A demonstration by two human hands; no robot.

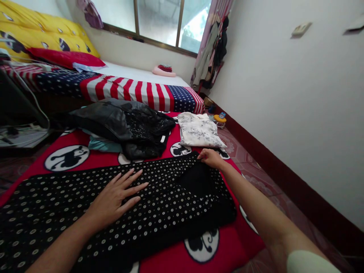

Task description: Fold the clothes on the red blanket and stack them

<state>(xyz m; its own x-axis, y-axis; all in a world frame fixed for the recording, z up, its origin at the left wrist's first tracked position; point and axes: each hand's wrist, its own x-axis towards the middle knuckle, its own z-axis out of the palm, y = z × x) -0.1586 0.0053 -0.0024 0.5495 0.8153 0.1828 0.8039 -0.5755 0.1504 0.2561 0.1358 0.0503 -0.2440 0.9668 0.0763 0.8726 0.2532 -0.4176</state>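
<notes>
A black garment (159, 204) patterned with pale dots and rings lies spread lengthwise over a red blanket (159, 258). My left hand (113, 195) rests flat on its middle, fingers spread. At its far right edge, my right hand (210, 157) pinches the cloth between thumb and fingers. Near that hand the fabric is turned over, showing a plain black patch. Just beyond my right hand is a folded white garment (199, 131) with a grey print. A heap of dark clothes (122, 121), shiny in parts, lies beyond the dotted garment, with light blue cloth (104, 144) under it.
A low bed with a stars-and-stripes cover (127, 89) stands by the window. A white wall (298, 113) runs along the right, with hanging clothes (209, 53) in the corner. A small yellow stool (220, 118) is on the tiled floor. White cables (36, 102) hang at left.
</notes>
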